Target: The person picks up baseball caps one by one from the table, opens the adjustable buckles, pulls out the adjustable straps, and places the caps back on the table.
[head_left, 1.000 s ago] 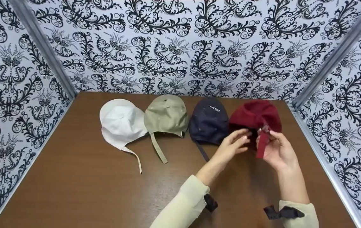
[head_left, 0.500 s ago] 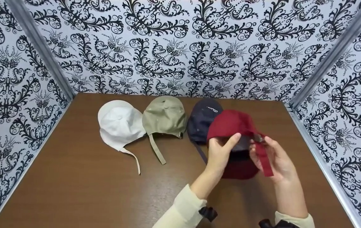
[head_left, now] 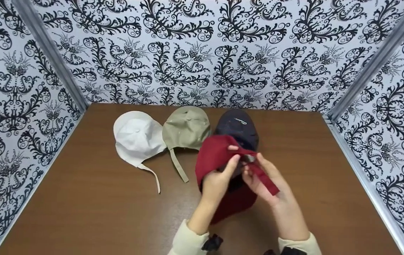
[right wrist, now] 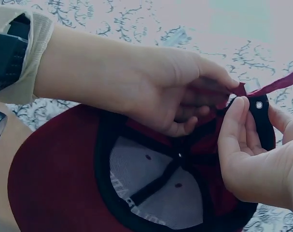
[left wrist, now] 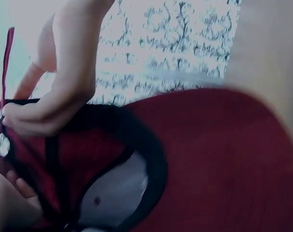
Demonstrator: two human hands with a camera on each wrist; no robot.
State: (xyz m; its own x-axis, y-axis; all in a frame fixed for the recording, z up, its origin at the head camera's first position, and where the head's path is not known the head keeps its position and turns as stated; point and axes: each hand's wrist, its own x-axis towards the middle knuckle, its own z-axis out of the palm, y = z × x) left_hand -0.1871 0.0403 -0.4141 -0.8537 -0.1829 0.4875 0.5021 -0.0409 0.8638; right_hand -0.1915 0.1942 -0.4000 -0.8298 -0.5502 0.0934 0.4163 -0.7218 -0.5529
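Observation:
A red baseball cap (head_left: 216, 156) is held tilted above the table's right-centre, its brim (left wrist: 218, 159) hanging downward in the head view. My left hand (head_left: 216, 184) grips the rear edge of the cap, thumb on one side and a fingertip showing on the other. With thumb and fingers, my right hand (head_left: 276, 189) pinches the cap's strap by its metal buckle (head_left: 249, 158). The loose strap end (head_left: 267, 182) dangles over my right palm. Black inner taping and a pale lining (right wrist: 151, 179) with lettering show inside the crown.
Behind the red cap lies a navy cap (head_left: 237, 124), partly covered in the head view. An olive cap (head_left: 188, 127) and a white cap (head_left: 136, 131) lie to its left, straps trailing forward. Patterned walls (head_left: 202, 56) surround the brown table (head_left: 99, 212) on three sides.
The red cap has come left and toward me from the row's right end, with its brim turned downward. My left hand, loosely open at its edge before, now grips it.

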